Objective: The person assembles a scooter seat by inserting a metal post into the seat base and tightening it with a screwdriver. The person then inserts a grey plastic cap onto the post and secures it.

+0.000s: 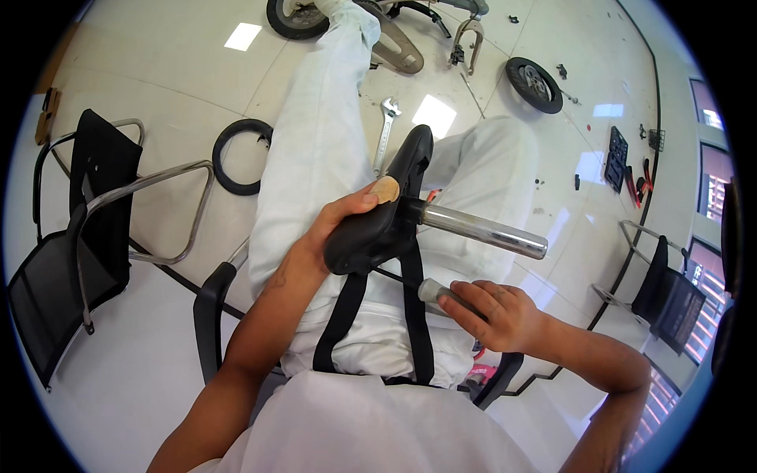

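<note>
A black bicycle saddle lies tilted over my lap, its narrow nose pointing away from me. From its clamp a shiny metal seatpost sticks out to the right. My left hand is closed around the saddle's left side, the thumb on top by a tan round patch. Lower right, my right hand grips a screwdriver with a pale grey handle. Its thin dark shaft reaches to the underside of the saddle's wide rear end; where the tip sits is hidden. Two black straps hang over my white trousers.
On the tiled floor ahead lie an adjustable wrench, a loose tyre, a wheel and bike frame parts. A tool case and red-handled pliers are at right. Black chairs stand left and right.
</note>
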A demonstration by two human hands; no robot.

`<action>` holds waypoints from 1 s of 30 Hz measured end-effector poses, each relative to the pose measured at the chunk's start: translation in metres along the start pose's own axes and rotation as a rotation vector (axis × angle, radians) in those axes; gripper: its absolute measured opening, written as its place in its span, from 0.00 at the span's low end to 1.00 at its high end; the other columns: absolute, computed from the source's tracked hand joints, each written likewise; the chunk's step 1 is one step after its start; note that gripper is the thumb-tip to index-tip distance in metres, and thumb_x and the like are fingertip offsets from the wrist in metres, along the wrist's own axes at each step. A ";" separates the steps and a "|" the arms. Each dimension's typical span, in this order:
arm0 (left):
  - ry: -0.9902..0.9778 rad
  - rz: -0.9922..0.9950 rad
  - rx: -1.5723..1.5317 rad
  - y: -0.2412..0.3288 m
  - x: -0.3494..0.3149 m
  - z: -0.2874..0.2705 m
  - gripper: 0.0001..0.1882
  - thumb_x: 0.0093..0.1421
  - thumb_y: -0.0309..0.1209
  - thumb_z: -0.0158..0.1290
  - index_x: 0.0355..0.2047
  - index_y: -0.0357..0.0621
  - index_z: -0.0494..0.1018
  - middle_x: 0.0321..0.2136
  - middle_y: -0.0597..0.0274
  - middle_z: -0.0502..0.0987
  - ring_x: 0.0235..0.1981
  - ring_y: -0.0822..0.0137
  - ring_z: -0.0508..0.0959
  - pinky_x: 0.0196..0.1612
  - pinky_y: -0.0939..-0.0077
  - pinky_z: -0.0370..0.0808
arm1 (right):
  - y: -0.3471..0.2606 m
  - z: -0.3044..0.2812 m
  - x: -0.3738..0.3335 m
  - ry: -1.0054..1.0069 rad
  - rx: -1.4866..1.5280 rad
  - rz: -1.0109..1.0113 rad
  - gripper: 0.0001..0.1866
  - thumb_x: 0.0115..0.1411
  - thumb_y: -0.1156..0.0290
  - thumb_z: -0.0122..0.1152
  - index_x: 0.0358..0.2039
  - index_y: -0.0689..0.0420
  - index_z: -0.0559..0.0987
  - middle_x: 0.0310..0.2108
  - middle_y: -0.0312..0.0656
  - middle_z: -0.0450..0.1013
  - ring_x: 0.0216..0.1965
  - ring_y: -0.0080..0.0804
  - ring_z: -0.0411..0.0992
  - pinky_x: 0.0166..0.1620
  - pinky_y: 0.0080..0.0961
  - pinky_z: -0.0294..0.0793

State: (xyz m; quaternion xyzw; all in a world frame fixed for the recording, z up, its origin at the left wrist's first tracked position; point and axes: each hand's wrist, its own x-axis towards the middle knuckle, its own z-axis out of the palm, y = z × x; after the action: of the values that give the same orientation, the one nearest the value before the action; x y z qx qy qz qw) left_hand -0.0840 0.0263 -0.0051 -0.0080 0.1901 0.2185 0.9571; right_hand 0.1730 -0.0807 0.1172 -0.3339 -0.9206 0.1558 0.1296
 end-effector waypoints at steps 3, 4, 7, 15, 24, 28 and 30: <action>-0.011 0.011 0.009 0.001 0.001 -0.001 0.31 0.62 0.38 0.54 0.61 0.35 0.61 0.49 0.46 0.76 0.45 0.58 0.81 0.47 0.68 0.81 | 0.000 0.003 -0.003 -0.002 0.064 0.046 0.22 0.52 0.77 0.65 0.49 0.63 0.79 0.42 0.49 0.75 0.32 0.35 0.78 0.29 0.24 0.81; -0.022 0.016 0.012 0.000 0.002 -0.001 0.31 0.62 0.38 0.54 0.62 0.35 0.61 0.49 0.46 0.76 0.45 0.58 0.81 0.47 0.68 0.81 | -0.001 0.002 -0.003 -0.015 0.087 0.074 0.22 0.51 0.77 0.65 0.49 0.63 0.79 0.42 0.49 0.75 0.32 0.36 0.78 0.29 0.25 0.81; -0.021 0.032 0.002 0.000 0.000 -0.001 0.31 0.62 0.38 0.54 0.62 0.34 0.61 0.49 0.45 0.76 0.46 0.58 0.81 0.48 0.68 0.81 | -0.004 0.004 -0.002 -0.014 0.157 0.157 0.23 0.50 0.79 0.65 0.49 0.62 0.79 0.41 0.48 0.76 0.31 0.37 0.78 0.29 0.26 0.81; -0.017 0.032 -0.006 0.000 0.002 0.005 0.30 0.63 0.37 0.53 0.60 0.32 0.62 0.49 0.43 0.76 0.47 0.56 0.81 0.51 0.65 0.80 | -0.016 0.008 0.002 0.074 0.539 0.640 0.18 0.52 0.76 0.73 0.46 0.55 0.83 0.37 0.40 0.79 0.29 0.37 0.79 0.30 0.26 0.80; -0.004 0.015 0.016 -0.002 0.007 0.000 0.30 0.63 0.37 0.53 0.60 0.30 0.62 0.50 0.41 0.76 0.48 0.54 0.81 0.54 0.64 0.79 | -0.023 -0.004 0.010 -0.038 0.877 1.171 0.16 0.56 0.73 0.73 0.45 0.60 0.84 0.37 0.43 0.82 0.32 0.27 0.78 0.39 0.23 0.78; -0.018 0.051 0.060 -0.004 0.007 0.005 0.31 0.62 0.36 0.52 0.62 0.32 0.60 0.50 0.40 0.75 0.50 0.52 0.80 0.56 0.63 0.77 | -0.022 0.000 0.008 -0.043 1.072 1.327 0.17 0.57 0.72 0.73 0.46 0.63 0.83 0.37 0.40 0.82 0.32 0.23 0.76 0.38 0.23 0.77; -0.029 0.059 0.071 -0.004 0.007 0.005 0.32 0.62 0.35 0.52 0.63 0.33 0.58 0.51 0.41 0.74 0.51 0.52 0.79 0.57 0.62 0.76 | -0.021 -0.001 0.009 -0.058 1.199 1.434 0.18 0.58 0.72 0.73 0.48 0.64 0.82 0.35 0.39 0.81 0.31 0.23 0.75 0.34 0.21 0.75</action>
State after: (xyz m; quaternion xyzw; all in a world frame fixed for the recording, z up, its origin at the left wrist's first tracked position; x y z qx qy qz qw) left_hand -0.0747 0.0261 -0.0036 0.0347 0.1839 0.2401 0.9525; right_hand 0.1547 -0.0894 0.1272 -0.6955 -0.2637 0.6556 0.1299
